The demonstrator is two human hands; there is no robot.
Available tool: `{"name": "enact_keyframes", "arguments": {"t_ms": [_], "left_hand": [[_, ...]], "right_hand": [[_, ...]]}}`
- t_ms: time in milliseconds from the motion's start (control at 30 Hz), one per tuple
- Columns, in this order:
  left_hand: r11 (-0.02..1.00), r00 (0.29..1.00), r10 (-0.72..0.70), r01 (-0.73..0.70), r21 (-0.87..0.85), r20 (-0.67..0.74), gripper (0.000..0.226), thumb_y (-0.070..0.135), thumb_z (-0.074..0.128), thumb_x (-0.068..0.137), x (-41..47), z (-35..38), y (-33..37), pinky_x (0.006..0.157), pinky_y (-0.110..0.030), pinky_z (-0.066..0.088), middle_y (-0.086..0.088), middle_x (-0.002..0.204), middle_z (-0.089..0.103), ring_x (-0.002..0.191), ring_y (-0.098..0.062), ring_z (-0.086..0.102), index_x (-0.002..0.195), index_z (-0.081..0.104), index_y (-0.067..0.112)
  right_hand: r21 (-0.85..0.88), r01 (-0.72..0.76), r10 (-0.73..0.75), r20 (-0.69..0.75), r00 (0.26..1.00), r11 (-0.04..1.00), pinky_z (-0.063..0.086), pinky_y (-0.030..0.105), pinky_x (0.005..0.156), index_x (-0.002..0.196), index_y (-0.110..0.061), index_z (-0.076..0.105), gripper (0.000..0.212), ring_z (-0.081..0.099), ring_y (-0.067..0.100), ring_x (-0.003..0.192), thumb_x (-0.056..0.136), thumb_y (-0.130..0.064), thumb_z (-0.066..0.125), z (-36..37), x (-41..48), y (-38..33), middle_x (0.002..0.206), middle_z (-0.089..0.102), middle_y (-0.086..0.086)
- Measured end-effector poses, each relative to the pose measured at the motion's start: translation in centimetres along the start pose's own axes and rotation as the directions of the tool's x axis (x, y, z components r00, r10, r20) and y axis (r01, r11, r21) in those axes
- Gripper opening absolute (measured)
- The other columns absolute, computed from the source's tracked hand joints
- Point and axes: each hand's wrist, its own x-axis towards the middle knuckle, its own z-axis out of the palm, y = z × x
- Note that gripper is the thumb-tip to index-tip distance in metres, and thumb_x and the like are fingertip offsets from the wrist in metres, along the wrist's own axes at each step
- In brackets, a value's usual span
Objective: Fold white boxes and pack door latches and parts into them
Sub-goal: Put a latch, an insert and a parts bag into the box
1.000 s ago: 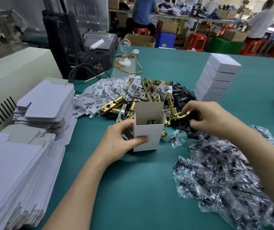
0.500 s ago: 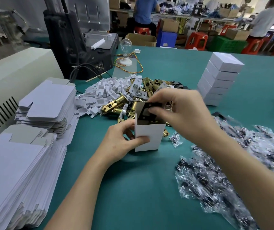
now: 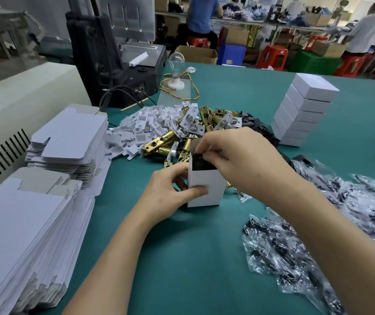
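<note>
The green tabletop (image 3: 182, 258) carries stacks of flat box blanks (image 3: 34, 235) along its left side. A spread of clear bags of small black parts (image 3: 318, 235) lies on the right, and a pile of brass door latches (image 3: 182, 137) sits in the middle. A stack of closed white boxes (image 3: 304, 112) stands far right.

In front of the latch pile an open white box (image 3: 207, 187) stands upright on the tabletop, its long axis vertical and its mouth facing up. The left hand (image 3: 166, 194) grips it low on the left side, thumb across the front face. The right hand (image 3: 238, 155) sits directly over the mouth, fingertips pinching a black part (image 3: 199, 161) that is partly inside the opening.

The coming move likely turns on this alignment: the part goes straight down along the box's axis while the left hand steadies the box.
</note>
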Motion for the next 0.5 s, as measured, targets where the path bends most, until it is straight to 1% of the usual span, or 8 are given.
{"name": "enact_keyframes", "arguments": {"t_ms": [133,233,300,333,400,433,467,500], "left_hand": [[1.000,1.000,-0.001,0.001,0.007,0.001,0.026,0.039,0.086,0.083,0.0,0.0,0.0,0.067,-0.010,0.044,0.012,0.096,0.073,0.070,-0.001,0.056,0.106,0.074,0.041],[1.000,1.000,-0.001,0.001,0.011,0.001,0.026,0.037,0.086,0.084,0.0,0.0,-0.1,0.066,-0.009,0.043,0.012,0.095,0.073,0.070,-0.001,0.056,0.105,0.074,0.042],[1.000,1.000,-0.003,0.003,0.004,0.006,0.026,0.035,0.086,0.084,0.1,0.0,-0.2,0.065,-0.009,0.043,0.013,0.094,0.073,0.069,-0.001,0.056,0.105,0.074,0.043],[1.000,1.000,-0.003,0.003,0.004,0.009,0.027,0.033,0.086,0.084,0.1,0.0,-0.2,0.065,-0.009,0.043,0.014,0.094,0.072,0.069,-0.001,0.056,0.106,0.074,0.043],[1.000,1.000,0.003,-0.003,0.013,0.011,0.030,0.034,0.086,0.084,0.0,-0.1,-0.2,0.066,-0.008,0.043,0.017,0.094,0.072,0.070,0.000,0.058,0.109,0.075,0.045],[1.000,1.000,0.008,-0.008,0.019,0.014,0.031,0.036,0.085,0.083,0.0,-0.1,-0.2,0.066,-0.008,0.043,0.018,0.094,0.072,0.069,0.000,0.058,0.110,0.074,0.045],[1.000,1.000,0.011,-0.011,0.022,0.019,0.032,0.039,0.084,0.081,0.0,-0.2,-0.2,0.067,-0.008,0.043,0.018,0.095,0.072,0.069,0.000,0.058,0.111,0.074,0.045],[1.000,1.000,0.012,-0.013,0.022,0.025,0.033,0.043,0.084,0.080,0.0,-0.1,-0.2,0.066,-0.008,0.043,0.017,0.095,0.073,0.069,0.000,0.058,0.112,0.074,0.045]], "right_hand": [[0.020,-0.044,0.040,0.162,0.986,0.999,0.054,0.038,0.089,0.108,-0.034,0.073,0.021,0.066,0.018,0.103,0.099,-0.019,0.061,0.5,0.3,-0.1,0.104,0.075,-0.011],[0.055,-0.042,0.032,0.173,0.984,0.998,0.054,0.037,0.088,0.106,-0.034,0.074,0.022,0.066,0.014,0.098,0.099,-0.018,0.061,0.7,0.3,0.3,0.101,0.074,-0.012],[0.151,-0.024,0.013,0.068,0.998,0.988,0.055,0.034,0.082,0.102,-0.033,0.074,0.020,0.066,0.007,0.087,0.097,-0.017,0.063,0.7,0.2,0.7,0.094,0.074,-0.013],[0.215,-0.011,0.018,-0.030,0.999,0.977,0.053,0.031,0.075,0.100,-0.032,0.074,0.018,0.063,0.003,0.078,0.096,-0.018,0.064,0.5,0.0,1.0,0.090,0.074,-0.013],[0.312,0.007,0.076,-0.251,0.965,0.950,0.046,0.024,0.062,0.098,-0.031,0.073,0.015,0.057,0.005,0.064,0.095,-0.018,0.066,-0.1,-0.4,2.2,0.086,0.073,-0.011],[0.329,-0.015,0.131,-0.333,0.934,0.944,0.044,0.023,0.059,0.097,-0.031,0.072,0.015,0.057,0.007,0.062,0.095,-0.019,0.065,-0.3,-0.7,3.1,0.085,0.073,-0.011],[0.321,-0.063,0.190,-0.382,0.905,0.945,0.047,0.023,0.060,0.098,-0.031,0.072,0.015,0.059,0.007,0.064,0.096,-0.019,0.064,-0.5,-1.0,4.2,0.085,0.073,-0.012],[0.287,-0.135,0.244,-0.387,0.889,0.948,0.051,0.025,0.065,0.099,-0.031,0.073,0.015,0.061,0.006,0.068,0.097,-0.019,0.064,-0.5,-1.3,5.2,0.087,0.073,-0.013]]}}
